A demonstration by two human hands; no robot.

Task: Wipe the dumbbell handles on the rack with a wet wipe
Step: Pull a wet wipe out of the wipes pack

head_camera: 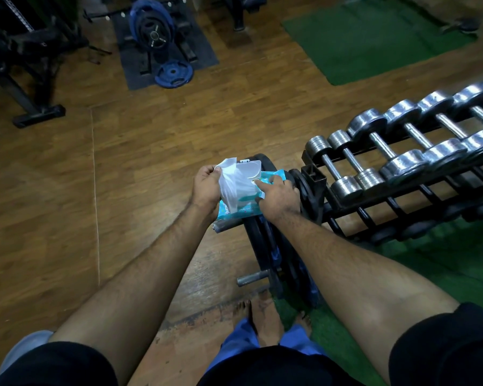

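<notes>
A light-blue pack of wet wipes (273,175) with its white flip lid (248,169) raised lies on top of upright black weight plates (265,246). My left hand (207,188) pinches a white wet wipe (230,185) that stands out of the pack. My right hand (280,195) presses down on the pack, thumb and fingers bent over it. Chrome dumbbells (374,151) with bare steel handles lie in rows on a black rack (346,215) just to the right of my hands.
A plate tree with steel pegs (253,280) stands right in front of my bare feet (265,316). Black benches and a blue plate (173,75) on a stand are across the wooden floor. Green mats lie at the far right and under the rack.
</notes>
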